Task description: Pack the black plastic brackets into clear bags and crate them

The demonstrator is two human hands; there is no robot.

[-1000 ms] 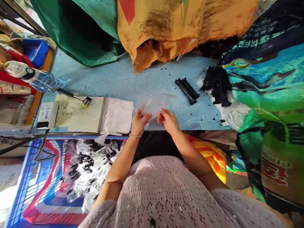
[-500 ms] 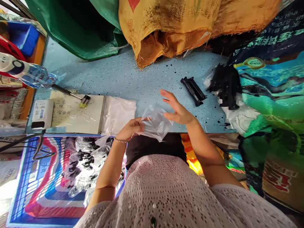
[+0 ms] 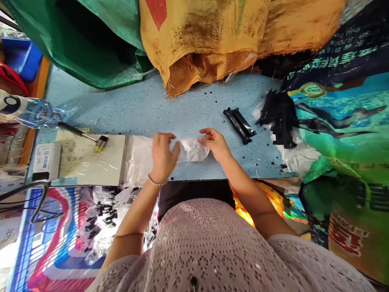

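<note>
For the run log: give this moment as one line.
left hand: holds small clear plastic bag | right hand: pinches same bag | black plastic parts: on blue speckled table, right of bag

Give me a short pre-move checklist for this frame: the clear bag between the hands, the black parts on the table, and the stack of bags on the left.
1. Clear plastic bag held at both ends: ok; left hand and right hand each grip it.
2. Bag mouth open: cannot tell; the film is bunched between the hands.
3. Bag holds nothing: cannot tell, though no dark part shows through it.
4. Black clip pair lying apart from the hands on the blue table: ok.
5. Pile of black parts further right, on its plastic sheet: ok.
6. Stack of flat bags beside the left hand: ok, partly covered by that hand.
</note>
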